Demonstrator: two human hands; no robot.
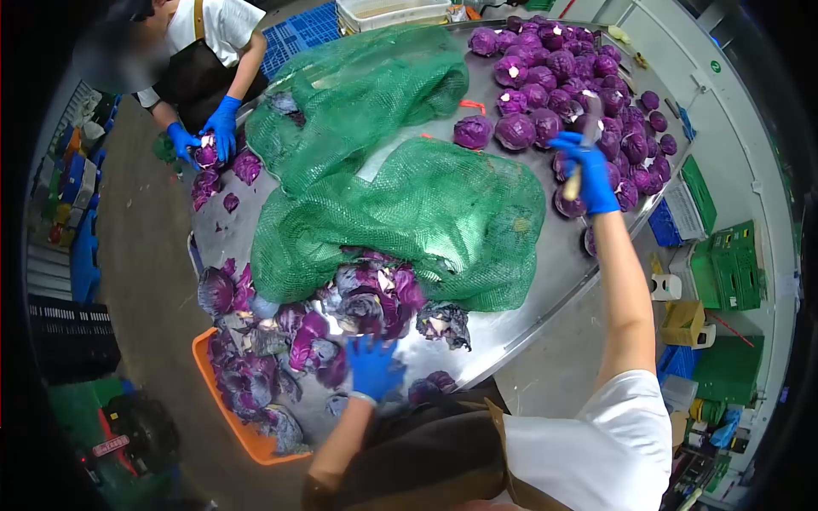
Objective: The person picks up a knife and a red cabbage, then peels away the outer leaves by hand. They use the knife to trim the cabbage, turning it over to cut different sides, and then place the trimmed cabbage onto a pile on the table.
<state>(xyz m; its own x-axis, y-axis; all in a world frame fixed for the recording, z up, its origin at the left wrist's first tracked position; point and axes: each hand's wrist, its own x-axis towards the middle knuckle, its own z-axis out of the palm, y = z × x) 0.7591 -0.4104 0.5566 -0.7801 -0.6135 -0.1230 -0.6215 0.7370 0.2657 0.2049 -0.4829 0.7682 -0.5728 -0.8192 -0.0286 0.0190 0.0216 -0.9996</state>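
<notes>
My right hand (588,175), in a blue glove, is closed around a knife (573,185) with a pale handle. Its blade, smeared by motion, points toward the heap of red cabbages (558,64) on the metal table. My left hand (372,368), also gloved in blue, is spread over the near edge of the table with nothing visible in it. Just beyond it lie loose purple cabbage leaves (311,341). A dark, withered piece of cabbage (444,324) sits to the right of these leaves.
Green mesh sacks (400,213) cover the middle of the metal table (503,336). An orange crate (247,444) full of leaves stands at the near left. Across the table, a co-worker's gloved hands (220,128) hold a cabbage. Green crates (733,268) line the right wall.
</notes>
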